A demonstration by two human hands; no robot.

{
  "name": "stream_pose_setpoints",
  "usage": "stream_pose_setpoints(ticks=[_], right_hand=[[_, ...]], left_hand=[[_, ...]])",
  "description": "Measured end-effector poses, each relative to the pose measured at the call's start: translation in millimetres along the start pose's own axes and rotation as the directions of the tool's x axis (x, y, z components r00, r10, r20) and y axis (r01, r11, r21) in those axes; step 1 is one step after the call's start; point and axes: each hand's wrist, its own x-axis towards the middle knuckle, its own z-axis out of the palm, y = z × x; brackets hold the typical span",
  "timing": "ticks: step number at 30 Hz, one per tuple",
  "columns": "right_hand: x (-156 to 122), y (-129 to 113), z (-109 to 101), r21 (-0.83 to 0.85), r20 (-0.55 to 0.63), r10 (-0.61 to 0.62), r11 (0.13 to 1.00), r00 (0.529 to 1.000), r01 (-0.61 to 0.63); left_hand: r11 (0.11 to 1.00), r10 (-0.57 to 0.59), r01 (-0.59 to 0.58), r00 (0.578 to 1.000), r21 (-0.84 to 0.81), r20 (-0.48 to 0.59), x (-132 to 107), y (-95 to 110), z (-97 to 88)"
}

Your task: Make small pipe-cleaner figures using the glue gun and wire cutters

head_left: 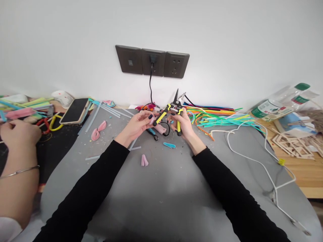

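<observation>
My right hand [185, 126] grips yellow-and-black wire cutters [172, 110], blades pointing up and away toward the wall. My left hand [139, 125] pinches a short pink fuzzy piece [159, 128] right under the cutters, beside a black loop. Both hands hover over a grey mat [161, 188]. On the mat lie a small pink folded piece [144, 161], a blue piece [169, 145] and two pink petal shapes [98, 131].
A pile of coloured pipe cleaners [217, 116] lies behind my right hand. A white cable [262, 161] crosses the mat's right side. Another person's hand [19, 134] works at the left near a phone [74, 110]. Plastic bottles [280, 101] and wooden pieces [292, 143] sit right.
</observation>
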Motion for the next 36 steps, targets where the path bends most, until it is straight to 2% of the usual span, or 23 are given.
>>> stream_pose_setpoints(ticks=[6,12,16,19,24,26,29,32,34,36], right_hand=[[1,7,3,0.102,-0.02,-0.013,0.995,1.0,0.015],[2,6,3,0.167,0.002,-0.005,0.986,1.0,0.004],[1,9,2,0.161,-0.009,0.002,0.987,1.0,-0.001],[-2,13,4,0.127,0.028,-0.034,0.991,0.999,0.031],[-6,10,12,0.06,0.054,-0.099,0.994,0.994,0.096],[-7,6,14,0.08,0.106,-0.066,0.995,0.992,0.057],[-10,3,15,0.066,0.231,0.056,0.995,0.971,-0.073],[-12,5,15,0.02,0.257,0.154,0.986,0.954,-0.164],[-10,7,16,0.018,0.238,0.14,0.989,0.961,-0.149],[-8,8,17,0.041,0.206,0.037,0.998,0.978,-0.046]], left_hand=[[0.995,-0.087,0.09,0.994,-0.046,0.069,-1,4,-7.6],[0.99,-0.107,0.115,0.988,-0.078,0.108,-4,6,-7.5],[0.993,-0.12,0.117,0.979,0.023,0.163,-5,6,-6.0],[0.988,-0.147,0.135,0.974,0.077,0.172,-5,3,-3.0],[0.992,-0.119,0.123,0.985,-0.017,0.128,-3,-4,-1.1],[0.989,-0.119,0.126,0.988,-0.071,0.101,-3,-7,0.3],[0.98,-0.144,0.152,0.987,-0.125,0.073,-3,-12,6.0],[0.977,-0.148,0.163,0.982,-0.136,0.114,-6,-13,11.8],[0.979,-0.152,0.173,0.971,-0.105,0.183,-7,-10,11.5],[0.982,-0.165,0.18,0.964,-0.055,0.21,-6,-6,6.0]])
